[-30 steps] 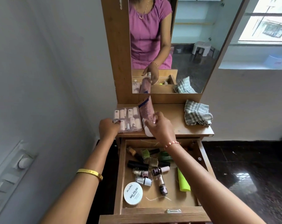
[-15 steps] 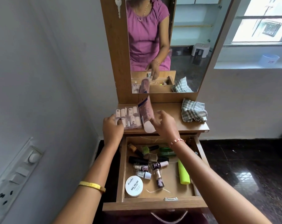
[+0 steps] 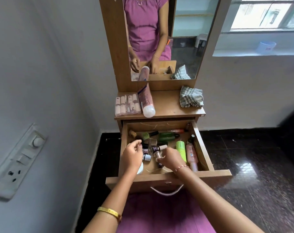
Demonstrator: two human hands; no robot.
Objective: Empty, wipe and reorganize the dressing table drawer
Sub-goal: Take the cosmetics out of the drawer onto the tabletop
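Left hand [image 3: 132, 154] over left side of open brown wooden drawer [image 3: 201, 145], fingers loosely curled, gripping nothing visible. Right hand [image 3: 170, 159] near drawer's front middle, fingers curled down among small nail polish bottles [image 3: 155, 149]; grasp unclear, cannot tell. Lime green tube [image 3: 180, 147] and pink bottle [image 3: 191, 155] along drawer's right side. On dressing table top: clear plastic nail box [image 3: 127, 105] at left edge, pink tube [image 3: 146, 102] just beside it, checked cloth [image 3: 191, 96] at right rear corner.

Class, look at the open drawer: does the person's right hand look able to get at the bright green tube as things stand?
Probably yes. The right hand is already inside the drawer, right beside the green tube, which lies uncovered on top.
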